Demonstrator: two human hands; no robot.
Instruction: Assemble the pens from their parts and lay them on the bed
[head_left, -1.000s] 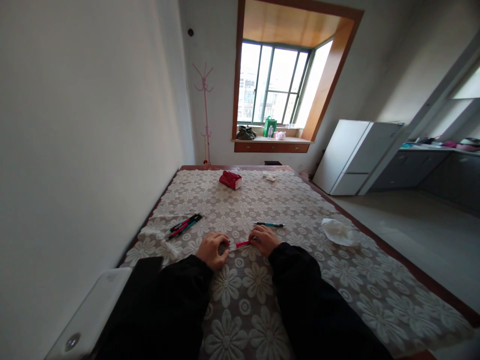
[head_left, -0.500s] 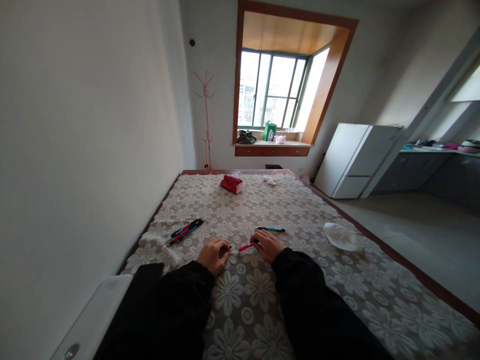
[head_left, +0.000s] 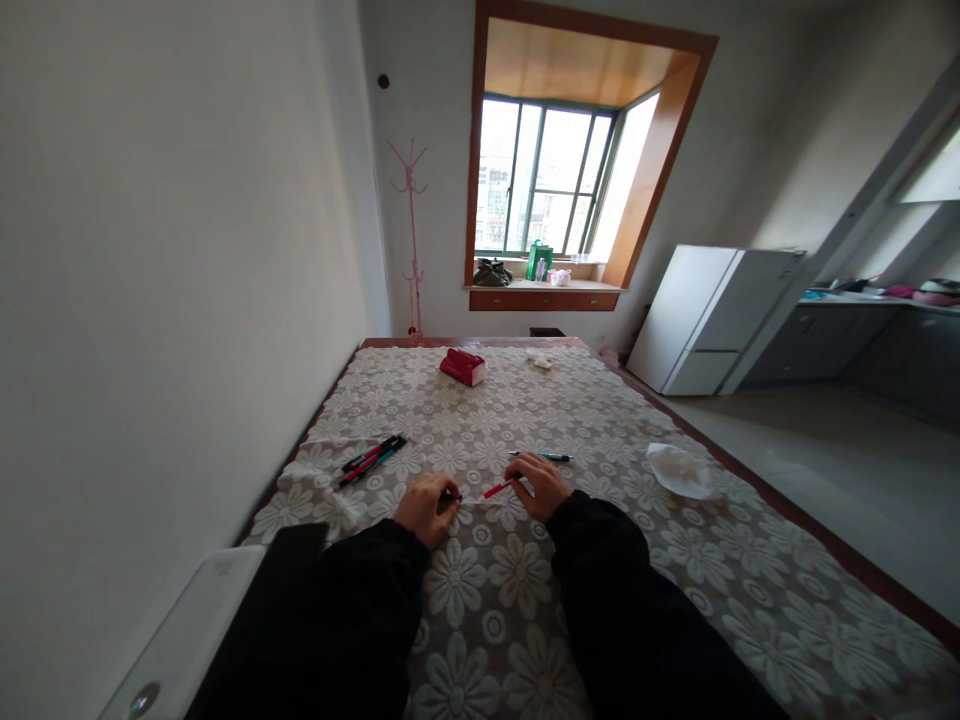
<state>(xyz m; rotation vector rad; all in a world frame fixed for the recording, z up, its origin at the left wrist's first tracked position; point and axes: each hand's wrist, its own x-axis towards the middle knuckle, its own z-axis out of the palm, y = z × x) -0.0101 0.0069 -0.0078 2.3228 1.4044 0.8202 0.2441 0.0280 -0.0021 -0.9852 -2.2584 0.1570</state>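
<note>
Two hands rest low on the tabletop (head_left: 675,560), which is covered by a flower-patterned lace cloth. Pinched at one end by the right hand (head_left: 546,487), the red pen (head_left: 496,489) slants just above the cloth towards the left hand (head_left: 424,508). That hand's fingers are curled shut on a small dark piece (head_left: 450,497), too small to identify, just beside the pen's free end. A teal pen (head_left: 541,456) lies just beyond the right hand; a bundle of pens (head_left: 370,460) lies to the left, a crumpled tissue (head_left: 679,470) to the right.
</note>
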